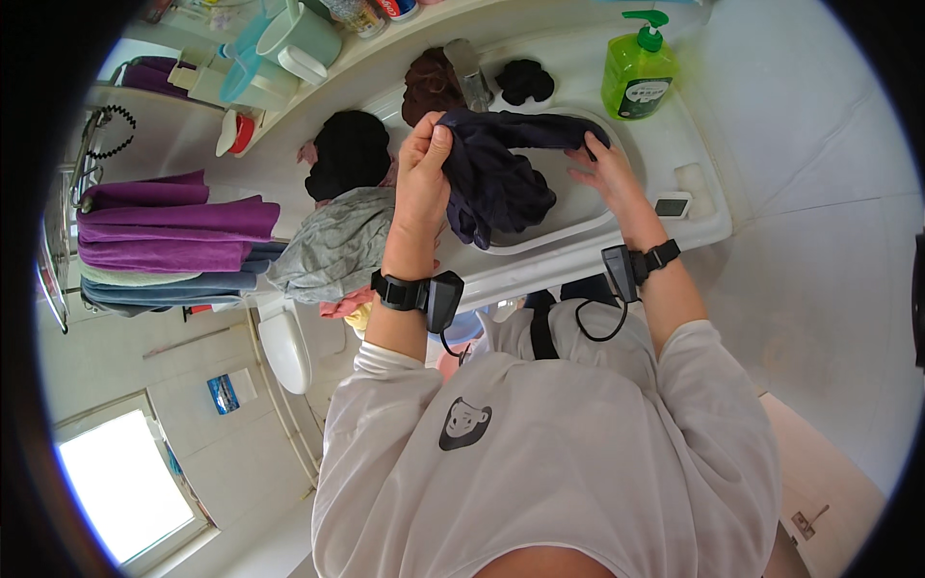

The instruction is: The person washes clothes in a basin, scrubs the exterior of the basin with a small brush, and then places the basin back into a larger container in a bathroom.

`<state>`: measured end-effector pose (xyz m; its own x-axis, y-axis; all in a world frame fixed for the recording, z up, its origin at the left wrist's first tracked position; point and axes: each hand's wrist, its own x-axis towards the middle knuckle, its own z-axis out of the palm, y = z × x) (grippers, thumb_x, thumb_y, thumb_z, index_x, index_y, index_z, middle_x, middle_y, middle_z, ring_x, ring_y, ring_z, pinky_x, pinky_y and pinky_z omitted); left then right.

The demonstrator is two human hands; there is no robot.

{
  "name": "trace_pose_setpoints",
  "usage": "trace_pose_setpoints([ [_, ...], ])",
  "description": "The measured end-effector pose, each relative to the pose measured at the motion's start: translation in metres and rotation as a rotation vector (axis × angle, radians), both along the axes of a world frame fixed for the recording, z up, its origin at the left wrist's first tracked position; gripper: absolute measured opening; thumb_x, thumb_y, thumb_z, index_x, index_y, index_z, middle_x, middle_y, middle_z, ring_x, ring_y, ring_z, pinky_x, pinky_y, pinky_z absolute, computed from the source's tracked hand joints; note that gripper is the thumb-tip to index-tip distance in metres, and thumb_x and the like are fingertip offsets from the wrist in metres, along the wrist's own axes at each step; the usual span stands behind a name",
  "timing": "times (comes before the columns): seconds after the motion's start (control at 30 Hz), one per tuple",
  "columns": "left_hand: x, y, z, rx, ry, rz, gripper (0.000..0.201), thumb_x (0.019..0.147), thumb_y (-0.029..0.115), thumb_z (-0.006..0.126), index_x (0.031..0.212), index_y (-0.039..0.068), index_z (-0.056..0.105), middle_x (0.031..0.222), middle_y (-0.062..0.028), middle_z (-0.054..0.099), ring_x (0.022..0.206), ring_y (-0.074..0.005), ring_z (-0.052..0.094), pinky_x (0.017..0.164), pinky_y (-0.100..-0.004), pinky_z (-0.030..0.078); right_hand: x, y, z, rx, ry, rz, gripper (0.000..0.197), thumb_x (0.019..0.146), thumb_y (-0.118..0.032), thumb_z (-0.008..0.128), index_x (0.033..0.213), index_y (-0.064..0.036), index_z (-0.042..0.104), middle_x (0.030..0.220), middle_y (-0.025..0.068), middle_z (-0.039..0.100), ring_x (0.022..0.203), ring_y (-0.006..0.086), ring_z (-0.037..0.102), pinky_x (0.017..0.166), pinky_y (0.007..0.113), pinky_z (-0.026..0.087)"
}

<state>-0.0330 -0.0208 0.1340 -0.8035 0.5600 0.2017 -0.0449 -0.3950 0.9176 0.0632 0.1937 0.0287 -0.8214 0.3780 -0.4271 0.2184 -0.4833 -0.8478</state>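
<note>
A dark navy garment is stretched between my hands over the white washbasin, its lower part bunched and hanging into the basin. My left hand is closed on its left top corner, thumb on top. At the far right end, my right hand pinches the edge between thumb and fingers, with the other fingers loosely spread. Its exact kind of clothing cannot be made out from the folds. Left of my left forearm lies a grey cloth, with a black cloth behind it.
A green pump bottle stands at the back right of the counter. Behind the basin are a brown cloth, a faucet and a small black cloth. A small white-framed device lies on the right rim. Purple towels hang at left.
</note>
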Motion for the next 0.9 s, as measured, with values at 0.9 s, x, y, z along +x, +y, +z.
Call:
trace_pose_setpoints([
  [0.9,-0.010,-0.001,0.013,-0.094,-0.073,0.096,0.027,0.076,-0.005,0.043,0.100,-0.004,0.056,0.090,-0.0071,0.063,0.083,-0.0173,0.060,0.077,-0.0279,0.047,0.000,-0.044,-0.046,0.616,0.167,0.450,0.076,0.073,-0.024,0.070,0.134,-0.0039,0.029,0.123,0.0160,0.048,0.118,0.0274,0.042,0.099,0.034,0.033],
])
